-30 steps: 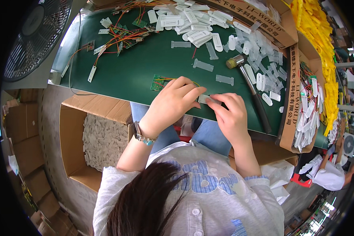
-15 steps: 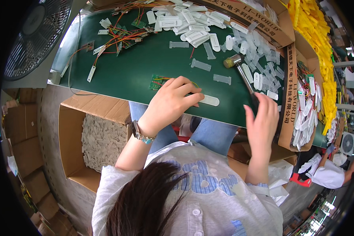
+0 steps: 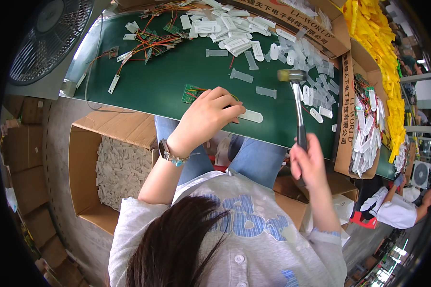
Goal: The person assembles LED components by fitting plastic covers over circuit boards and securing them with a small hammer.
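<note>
Left hand (image 3: 214,111) on the white case (image 3: 251,115), right hand (image 3: 310,163) on the hammer (image 3: 298,103)

Head view: I take the white case as my landmark; it lies flat on the green tabletop (image 3: 148,83), close to the near edge. On the left hand I see bent fingers drawn close together, with the thumb on the near side, closed on the left end of the case; its rounded right end sticks out bare. The fingertips are partly hidden from me, so I cannot tell how hard they press.

To the right of the case, I see the right hand wrapped around the hammer's black handle, slightly blurred. The hammer head is beyond the case and to its right; I cannot tell whether it touches the tabletop.

Left of the case, just past the left hand, I find a green circuit board (image 3: 190,93), with thin wires running toward the hand. Just beyond the case lies a clear plastic piece (image 3: 266,92). Farther beyond is a heap of white cases (image 3: 234,33), and beyond and to the left, a tangle of wired boards (image 3: 153,44). Well to the right of the case stands a cardboard box (image 3: 345,119); an open carton (image 3: 115,126) sits below and to its left.
</note>
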`<state>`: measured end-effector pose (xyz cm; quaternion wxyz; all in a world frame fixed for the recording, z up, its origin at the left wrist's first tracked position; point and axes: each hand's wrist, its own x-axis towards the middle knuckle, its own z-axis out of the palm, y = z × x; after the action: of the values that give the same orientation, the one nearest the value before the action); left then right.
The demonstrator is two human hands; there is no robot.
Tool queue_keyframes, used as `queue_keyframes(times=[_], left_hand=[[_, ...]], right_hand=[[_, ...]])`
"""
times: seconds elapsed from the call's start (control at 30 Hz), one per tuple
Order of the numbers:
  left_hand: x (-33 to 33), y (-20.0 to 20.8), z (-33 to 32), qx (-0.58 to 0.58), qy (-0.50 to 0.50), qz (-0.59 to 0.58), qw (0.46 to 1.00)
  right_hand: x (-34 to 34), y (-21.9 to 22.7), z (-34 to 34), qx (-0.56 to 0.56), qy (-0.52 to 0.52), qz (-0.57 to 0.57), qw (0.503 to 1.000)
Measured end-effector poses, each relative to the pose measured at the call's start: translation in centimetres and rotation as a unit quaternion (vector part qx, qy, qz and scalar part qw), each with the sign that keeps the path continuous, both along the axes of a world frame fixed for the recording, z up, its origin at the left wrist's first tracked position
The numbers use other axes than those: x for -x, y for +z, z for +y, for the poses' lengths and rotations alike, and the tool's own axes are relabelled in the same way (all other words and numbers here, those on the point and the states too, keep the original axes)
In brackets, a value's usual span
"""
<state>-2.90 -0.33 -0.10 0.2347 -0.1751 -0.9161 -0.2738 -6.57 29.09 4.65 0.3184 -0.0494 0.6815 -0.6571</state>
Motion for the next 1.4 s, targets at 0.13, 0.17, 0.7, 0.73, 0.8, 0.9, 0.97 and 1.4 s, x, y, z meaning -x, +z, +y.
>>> queue_keyframes(times=[0.13, 0.17, 0.7, 0.73, 0.8, 0.9, 0.97, 1.4], left_hand=[[0.0, 0.2, 0.2, -0.001, -0.005, -0.004, 1.000], [-0.1, 0.3, 0.2, 0.003, -0.001, -0.005, 1.000], [-0.4, 0.7, -0.1, -0.120, 0.026, -0.081, 0.989], [-0.4, 0.6, -0.2, -0.126, 0.025, -0.088, 0.988], [-0.5, 0.6, -0.3, -0.133, 0.023, -0.094, 0.986], [-0.7, 0.6, -0.3, -0.127, 0.030, -0.112, 0.985], [-0.6, 0.9, -0.2, -0.122, 0.033, -0.101, 0.987], [-0.5, 0.6, 0.3, -0.083, 0.033, -0.079, 0.993]], right_hand=[[-4.1, -2.2, 1.0, -0.202, 0.055, 0.320, 0.924], [-4.7, -1.8, 1.2, -0.219, 0.058, 0.306, 0.925], [-5.2, -0.6, 0.8, -0.322, 0.026, 0.431, 0.842], [-4.8, -0.8, 0.3, -0.355, 0.088, 0.473, 0.802], [-4.3, -1.1, 0.0, -0.372, 0.155, 0.489, 0.774], [-4.5, -1.7, 0.2, -0.202, 0.014, 0.445, 0.872], [-3.5, -1.8, 0.8, -0.223, -0.010, 0.419, 0.880], [2.7, -1.4, -5.8, -0.290, 0.089, 0.655, 0.692]])
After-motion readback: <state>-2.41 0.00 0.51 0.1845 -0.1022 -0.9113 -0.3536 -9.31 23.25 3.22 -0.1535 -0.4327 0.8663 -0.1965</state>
